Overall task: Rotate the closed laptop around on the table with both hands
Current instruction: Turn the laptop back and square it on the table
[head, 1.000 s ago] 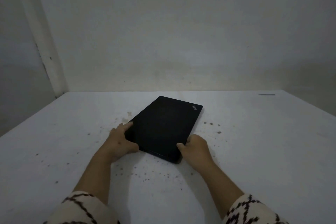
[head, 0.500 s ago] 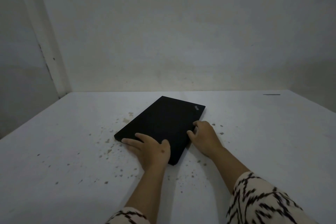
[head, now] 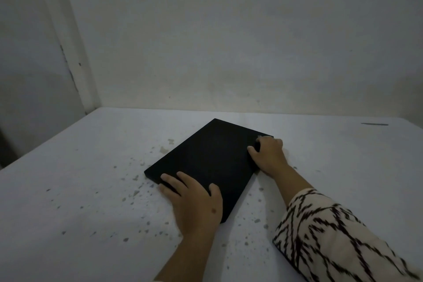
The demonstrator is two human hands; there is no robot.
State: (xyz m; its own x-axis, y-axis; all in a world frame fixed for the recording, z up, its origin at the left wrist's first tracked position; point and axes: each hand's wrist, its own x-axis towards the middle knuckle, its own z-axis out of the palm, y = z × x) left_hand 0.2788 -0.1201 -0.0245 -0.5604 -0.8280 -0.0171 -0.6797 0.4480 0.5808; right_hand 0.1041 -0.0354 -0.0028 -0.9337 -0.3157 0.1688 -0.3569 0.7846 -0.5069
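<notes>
A closed black laptop (head: 206, 158) lies flat and askew on the white table (head: 75, 194), one corner pointing away from me. My left hand (head: 194, 204) lies over its near edge, fingers spread on the lid toward the near-left corner, thumb on top. My right hand (head: 269, 155) grips the right edge close to the far-right corner, fingers curled onto the lid beside a small logo. A patterned sleeve (head: 332, 236) covers my right forearm.
Grey chips and specks (head: 137, 192) dot the table around the laptop. A pale wall (head: 229, 41) rises just behind the table's far edge, with a corner post (head: 75, 64) at the left. A short dark mark (head: 374, 124) sits at the far right.
My left hand shifted from the laptop's left corner across to its near edge. My right hand slid from the near corner up the right edge toward the far corner. The laptop has hardly turned.
</notes>
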